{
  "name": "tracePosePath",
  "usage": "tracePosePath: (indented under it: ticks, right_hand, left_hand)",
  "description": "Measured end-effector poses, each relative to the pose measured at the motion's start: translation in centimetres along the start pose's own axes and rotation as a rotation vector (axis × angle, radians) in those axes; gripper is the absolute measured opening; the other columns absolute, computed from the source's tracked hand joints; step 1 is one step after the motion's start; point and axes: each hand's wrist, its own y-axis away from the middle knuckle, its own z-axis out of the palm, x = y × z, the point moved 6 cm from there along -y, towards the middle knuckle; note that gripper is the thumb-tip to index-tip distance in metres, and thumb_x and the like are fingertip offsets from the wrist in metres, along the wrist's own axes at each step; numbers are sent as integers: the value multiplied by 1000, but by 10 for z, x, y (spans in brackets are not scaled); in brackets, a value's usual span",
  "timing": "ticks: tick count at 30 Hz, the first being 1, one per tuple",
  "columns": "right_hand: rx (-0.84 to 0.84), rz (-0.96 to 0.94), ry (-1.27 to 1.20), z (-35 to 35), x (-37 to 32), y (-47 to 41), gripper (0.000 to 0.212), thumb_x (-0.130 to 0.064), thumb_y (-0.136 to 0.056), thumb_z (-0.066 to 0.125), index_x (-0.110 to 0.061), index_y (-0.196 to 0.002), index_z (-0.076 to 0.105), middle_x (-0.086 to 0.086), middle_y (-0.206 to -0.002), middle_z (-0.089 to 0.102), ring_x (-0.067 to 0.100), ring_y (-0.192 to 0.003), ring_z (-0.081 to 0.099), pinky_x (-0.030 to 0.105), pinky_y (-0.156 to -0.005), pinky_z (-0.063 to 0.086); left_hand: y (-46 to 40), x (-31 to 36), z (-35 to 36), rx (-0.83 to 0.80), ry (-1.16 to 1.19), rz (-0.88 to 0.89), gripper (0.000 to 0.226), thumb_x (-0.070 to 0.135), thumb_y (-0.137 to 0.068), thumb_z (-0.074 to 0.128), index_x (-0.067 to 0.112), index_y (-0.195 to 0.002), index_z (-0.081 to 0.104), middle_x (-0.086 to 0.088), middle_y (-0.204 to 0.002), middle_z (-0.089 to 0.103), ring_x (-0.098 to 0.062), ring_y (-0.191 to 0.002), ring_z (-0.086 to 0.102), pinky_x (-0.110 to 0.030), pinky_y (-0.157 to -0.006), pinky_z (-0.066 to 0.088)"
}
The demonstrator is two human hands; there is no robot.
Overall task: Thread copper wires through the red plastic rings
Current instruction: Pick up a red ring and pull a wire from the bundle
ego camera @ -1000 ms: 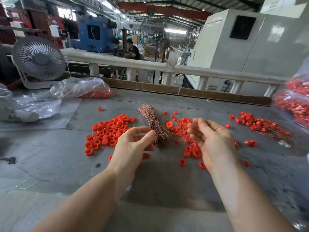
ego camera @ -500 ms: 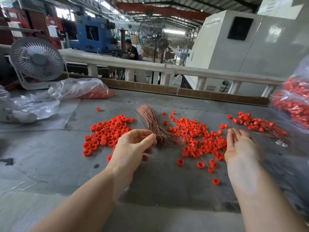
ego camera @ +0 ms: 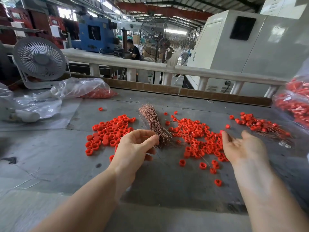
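A bundle of thin copper wires lies on the grey table, fanned out at its far end. A pile of red plastic rings sits to its left. A second pile, with loose wires through it, is spread to its right. A third group of rings on wires lies further right. My left hand hovers at the bundle's near end, fingers curled, thumb and forefinger close together; whether they pinch a wire is unclear. My right hand is blurred, with straight fingers, at the right edge of the middle pile.
A white desk fan stands at the back left. Clear plastic bags, one holding red rings, lie in front of it. Another bag of red parts hangs at the right edge. A white railing borders the table's far side.
My right hand moved right from beside the wire bundle, and its fingers straightened. The middle pile it had covered is now in view. My left hand stayed put.
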Motion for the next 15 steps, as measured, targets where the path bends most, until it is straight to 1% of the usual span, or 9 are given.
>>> tracePosePath:
  ticks: [1,2,3,5,6,7,9,12,15]
  right_hand:
    - [255,-72,67,2,7,10,48,-11,-102,20,-16,-150,13,33,-150,6,43,-140,9,37,-115,20]
    - [232,-184,178,0,-1,4,44,-12,-103,21,-6,-146,23,26,-151,21,34,-140,25,36,-111,29]
    - [164,-191,46,1,1,-3,40,-14,-103,26,0,-141,33,24,-148,30,30,-135,35,34,-107,35]
    - [70,-164,294,6,15,1,34,-10,-102,31,0,-112,62,31,-137,41,26,-113,52,31,-97,42]
    - [49,-219,464,11,18,6,36,-6,-101,33,-4,-96,68,33,-126,49,23,-103,56,27,-89,45]
    - [2,-253,541,13,19,3,34,-1,-99,35,-7,-89,67,29,-112,57,21,-95,59,22,-79,49]
    - [-57,-245,614,24,31,10,24,7,-94,39,-2,-89,61,15,-87,62,13,-76,63,15,-61,53]
    - [-138,-280,997,35,52,20,25,8,-92,45,-6,-88,65,5,-75,64,6,-60,59,14,-54,50]
    - [-214,-406,1390,41,66,29,27,5,-89,52,-16,-81,66,0,-71,66,4,-60,58,20,-54,50]
  left_hand:
    - [0,0,0,3,1,0,5,12,-82,68,15,-86,68,1,-71,70,-5,-53,58,-17,-43,44]
    - [0,0,0,6,2,2,5,11,-82,68,15,-86,68,0,-71,69,-5,-52,58,-17,-43,44]
    - [0,1,0,9,2,5,6,10,-82,68,14,-85,68,0,-70,69,-5,-52,57,-16,-43,44]
    - [0,2,0,18,-25,18,7,8,-82,68,15,-84,68,1,-67,68,-4,-50,57,-16,-42,43]
    - [0,3,-2,27,-52,30,8,7,-82,68,15,-83,68,2,-66,67,-4,-50,57,-16,-42,44]
    - [-1,4,-3,39,-82,45,10,6,-82,68,15,-82,67,2,-64,67,-4,-49,57,-16,-42,44]
    - [-4,7,-8,81,-137,78,13,4,-82,67,16,-79,67,4,-59,65,-3,-46,56,-16,-41,43]
    - [-8,13,-20,177,-165,128,17,4,-81,70,18,-73,66,4,-52,63,-7,-44,54,-24,-47,46]
    - [-11,17,-30,252,-241,177,18,4,-79,72,20,-72,67,-1,-63,68,-14,-57,59,-35,-64,53]
